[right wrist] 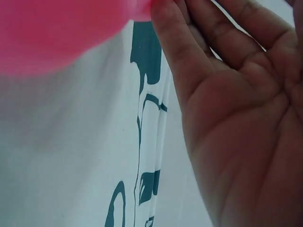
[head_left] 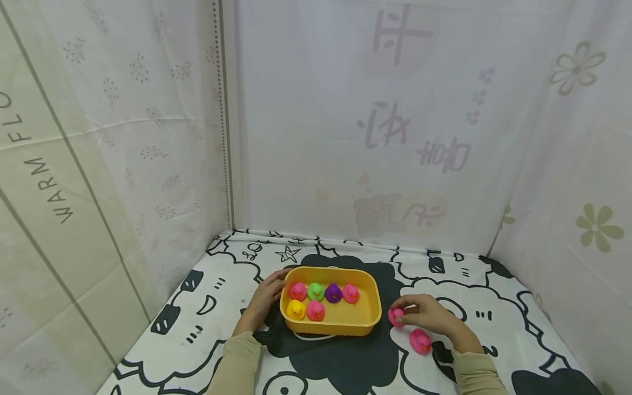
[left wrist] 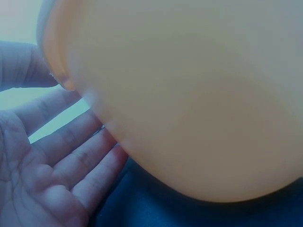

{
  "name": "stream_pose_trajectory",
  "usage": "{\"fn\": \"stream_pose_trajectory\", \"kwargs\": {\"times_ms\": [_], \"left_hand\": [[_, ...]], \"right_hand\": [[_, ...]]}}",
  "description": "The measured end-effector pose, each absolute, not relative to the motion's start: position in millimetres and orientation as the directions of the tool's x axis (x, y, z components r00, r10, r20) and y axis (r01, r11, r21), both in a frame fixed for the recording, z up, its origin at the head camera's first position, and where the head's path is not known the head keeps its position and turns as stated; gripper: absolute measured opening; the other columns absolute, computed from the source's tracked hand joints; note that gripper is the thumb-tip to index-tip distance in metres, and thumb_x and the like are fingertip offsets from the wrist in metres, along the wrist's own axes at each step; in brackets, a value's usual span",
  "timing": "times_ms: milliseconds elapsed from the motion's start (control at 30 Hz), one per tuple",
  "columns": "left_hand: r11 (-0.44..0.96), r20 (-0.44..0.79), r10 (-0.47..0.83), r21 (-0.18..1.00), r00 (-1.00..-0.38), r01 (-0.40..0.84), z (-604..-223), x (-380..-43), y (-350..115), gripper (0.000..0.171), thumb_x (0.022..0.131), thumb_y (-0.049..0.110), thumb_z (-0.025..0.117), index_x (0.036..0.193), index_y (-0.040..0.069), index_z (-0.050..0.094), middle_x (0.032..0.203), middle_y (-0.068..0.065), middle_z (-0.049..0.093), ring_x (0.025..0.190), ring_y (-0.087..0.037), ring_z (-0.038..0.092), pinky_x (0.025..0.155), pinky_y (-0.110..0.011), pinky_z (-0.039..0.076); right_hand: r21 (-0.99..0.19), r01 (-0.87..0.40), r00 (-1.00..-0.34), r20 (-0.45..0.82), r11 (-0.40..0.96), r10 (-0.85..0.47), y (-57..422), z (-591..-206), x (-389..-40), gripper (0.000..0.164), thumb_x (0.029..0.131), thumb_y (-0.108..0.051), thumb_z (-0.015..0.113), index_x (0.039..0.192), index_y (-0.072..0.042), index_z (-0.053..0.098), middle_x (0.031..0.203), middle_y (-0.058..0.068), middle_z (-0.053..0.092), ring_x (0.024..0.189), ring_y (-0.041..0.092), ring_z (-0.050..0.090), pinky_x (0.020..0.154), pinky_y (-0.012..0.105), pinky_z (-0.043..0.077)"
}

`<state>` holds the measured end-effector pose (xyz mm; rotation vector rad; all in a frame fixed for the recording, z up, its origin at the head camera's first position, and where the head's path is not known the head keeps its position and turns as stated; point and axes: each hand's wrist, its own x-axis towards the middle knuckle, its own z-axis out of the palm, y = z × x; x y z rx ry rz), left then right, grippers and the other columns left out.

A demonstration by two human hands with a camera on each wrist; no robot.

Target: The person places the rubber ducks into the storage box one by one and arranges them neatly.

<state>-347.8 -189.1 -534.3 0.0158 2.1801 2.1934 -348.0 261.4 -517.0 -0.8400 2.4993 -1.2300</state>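
Observation:
A yellow plastic basin holds several small toy ducks, among them a green duck, a purple duck and a yellow duck; the others are pink. My left hand rests at the basin's left end. In the left wrist view its fingers lie fairly straight against the outer wall, with the thumb at the rim. Right of the basin, my right hand pinches a pink toy duck between thumb and fingers, low over the cloth. Another pink duck lies just below that hand.
A black-and-white cartoon-print cloth covers the table, and the basin stands on a dark patch of its print. Printed pale curtains hang behind the table and along both sides.

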Motion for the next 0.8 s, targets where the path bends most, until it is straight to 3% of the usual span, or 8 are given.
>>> {"fn": "stream_pose_trajectory", "kwargs": {"times_ms": [133, 467, 800], "left_hand": [[-0.005, -0.027, 0.047, 1.0, -0.999, -0.028, -533.4, -347.6, -188.8, 0.043, 0.1, 0.028, 0.054, 0.141, 0.016, 0.058, 0.144, -0.009, 0.054, 0.126, -0.027, 0.057, 0.109, -0.04, 0.043], [-0.021, -0.008, 0.063, 1.0, -0.998, -0.009, -532.9, -348.0, -189.1, 0.043, 0.1, 0.026, 0.054, 0.141, 0.015, 0.057, 0.145, -0.009, 0.053, 0.127, -0.026, 0.056, 0.11, -0.039, 0.042], [-0.024, -0.016, 0.055, 1.0, -0.998, -0.017, -533.8, -349.9, -190.0, 0.044, 0.099, 0.028, 0.057, 0.141, 0.016, 0.058, 0.145, -0.008, 0.053, 0.126, -0.026, 0.056, 0.109, -0.038, 0.043]], "right_hand": [[-0.813, -0.373, -0.797, 0.034, 0.447, -0.603, 264.4, -516.8, -347.0, 0.026, 0.093, -0.018, 0.073, 0.117, -0.008, 0.07, 0.117, 0.012, 0.068, 0.102, 0.021, 0.069, 0.084, 0.031, 0.059], [-0.773, -0.367, -0.838, 0.033, 0.518, -0.544, 266.9, -522.3, -351.1, 0.027, 0.094, -0.027, 0.072, 0.118, -0.018, 0.07, 0.115, 0.001, 0.069, 0.108, 0.021, 0.064, 0.092, 0.032, 0.056], [-0.77, -0.367, -0.842, 0.037, 0.522, -0.538, 267.2, -523.2, -353.9, 0.027, 0.094, -0.031, 0.072, 0.118, -0.021, 0.071, 0.114, -0.003, 0.07, 0.107, 0.016, 0.064, 0.092, 0.025, 0.054]]}}
